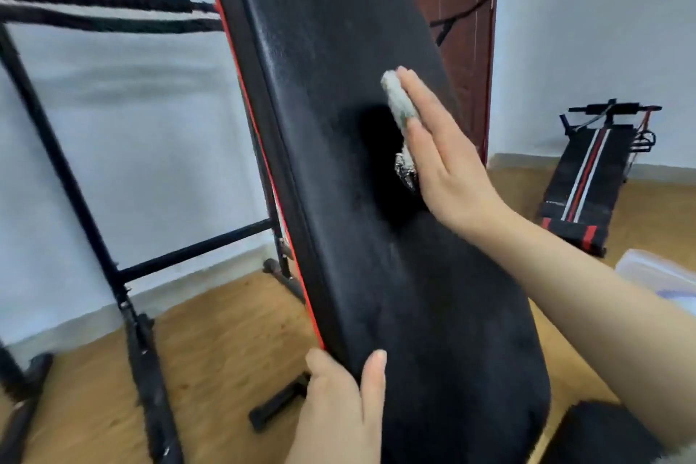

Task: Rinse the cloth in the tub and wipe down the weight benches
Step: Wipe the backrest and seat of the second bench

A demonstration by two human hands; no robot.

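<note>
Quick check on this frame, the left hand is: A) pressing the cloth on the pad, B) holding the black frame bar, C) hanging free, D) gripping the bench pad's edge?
D: the left hand wraps the red-trimmed side edge of the bench pad, thumb on its face. It is the right hand that presses the cloth to the pad, with straight fingers.

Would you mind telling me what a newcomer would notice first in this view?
A tall black bench pad with a red left edge rises steeply through mid-frame. At its centre the right hand presses a grey cloth flat against it, beside a darker patch, while the left hand holds its lower edge. A striped bench sits on the floor, far right.
</note>
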